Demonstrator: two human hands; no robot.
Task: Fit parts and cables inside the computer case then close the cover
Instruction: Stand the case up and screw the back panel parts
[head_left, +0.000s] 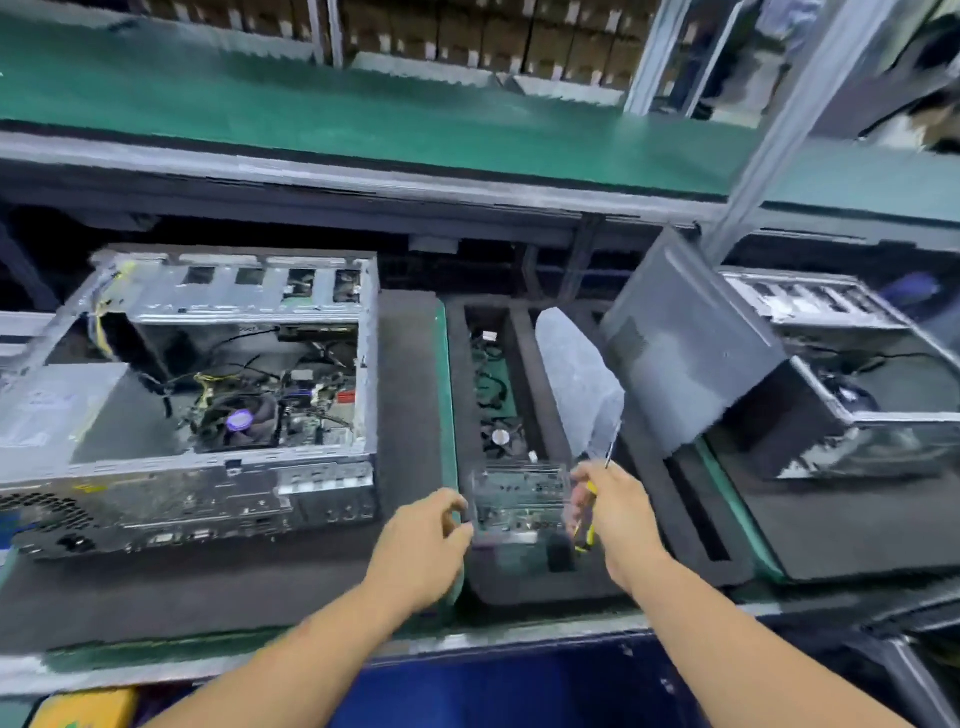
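An open computer case (208, 395) lies on its side at the left, its motherboard, fan and cables exposed. Between two black foam pads, a circuit card in a clear plastic bag (519, 499) sits over a black foam tray (540, 577). My left hand (426, 545) pinches the bag's left edge. My right hand (613, 509) touches the bag's right edge while gripping a yellow-handled screwdriver (597, 499), its shaft pointing up. A dark side cover (685, 353) leans tilted against a second case (852, 374) at the right.
The black foam tray holds more fans and cables (493, 395) further back, with a white plastic sheet (576, 379) beside them. A green shelf (311, 104) runs overhead with a metal post (769, 130). A yellow object (88, 706) sits below the bench edge.
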